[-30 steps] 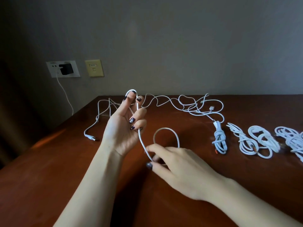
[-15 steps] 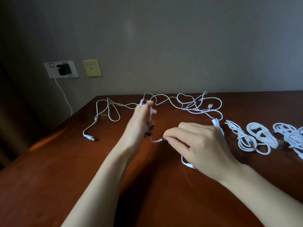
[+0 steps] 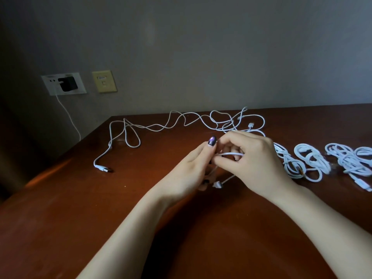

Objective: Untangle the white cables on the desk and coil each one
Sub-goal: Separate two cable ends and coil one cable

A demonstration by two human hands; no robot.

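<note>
Both hands had drawn together at frame centre: the left hand point(image 3: 187, 172) gripped loops of the white cable point(image 3: 231, 153), and the right hand point(image 3: 257, 160) pinched one strand with curled fingers point(image 3: 227, 140). Light, limp and springy, it seemed best held near its plug point(image 3: 217, 185). More tangle point(image 3: 219, 121) lay on the table point(image 3: 80, 218) at upper centre, finished coils point(image 3: 310, 164) at right.

Rightmost coil point(image 3: 362, 156) past frame edge.
</note>
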